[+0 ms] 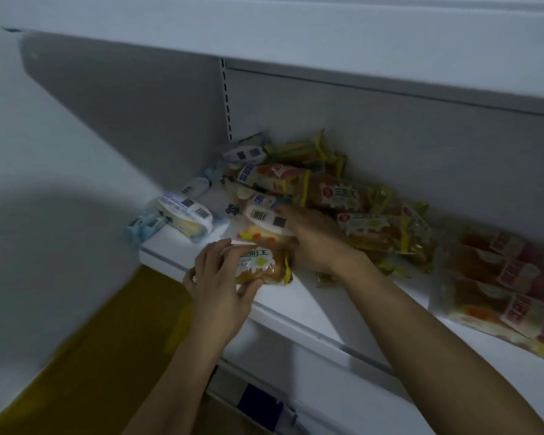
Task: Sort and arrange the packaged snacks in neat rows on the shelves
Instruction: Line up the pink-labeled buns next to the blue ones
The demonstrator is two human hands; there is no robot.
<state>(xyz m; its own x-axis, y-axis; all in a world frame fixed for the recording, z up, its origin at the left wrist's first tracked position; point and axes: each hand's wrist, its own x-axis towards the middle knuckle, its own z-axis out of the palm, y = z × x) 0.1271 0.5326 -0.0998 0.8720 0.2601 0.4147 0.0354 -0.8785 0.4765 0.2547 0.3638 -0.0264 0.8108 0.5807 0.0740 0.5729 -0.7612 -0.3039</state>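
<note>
White metal makes the shelf (296, 312), and its front edge runs from the lower right up to the left corner. On it the packaged snacks lie in a loose heap, not in rows.

The left hand (220, 284) is at the front edge, near the left corner. Its fingers and thumb curl round a bread pack with green letters (258, 266), which lies at the edge of the shelf and partly over it. The right hand (314, 240) reaches further in, just behind that pack. Its fingers lie over a clear pack with a white barcode label (264, 222); the fingers bend on the pack, but I cannot tell if they really grasp it or only rest on it.

Toward the left corner lies a blue and white pack (182, 216), with its barcode side up. Behind it, more blue and white packs (242, 153) lie near the back wall. In the middle of the shelf, orange bread packs with yellow ends (368, 221) are piled one on another, and some green and yellow packs (299, 150) lean at the back panel. At the right end of the shelf lie pink and red packs (500, 287), side by side and overlapping.

Above, an upper shelf (264, 29) covers the scene. Below, at the left, the floor (91, 356) looks yellow-brown. The whole view is dim and a little blurred.
</note>
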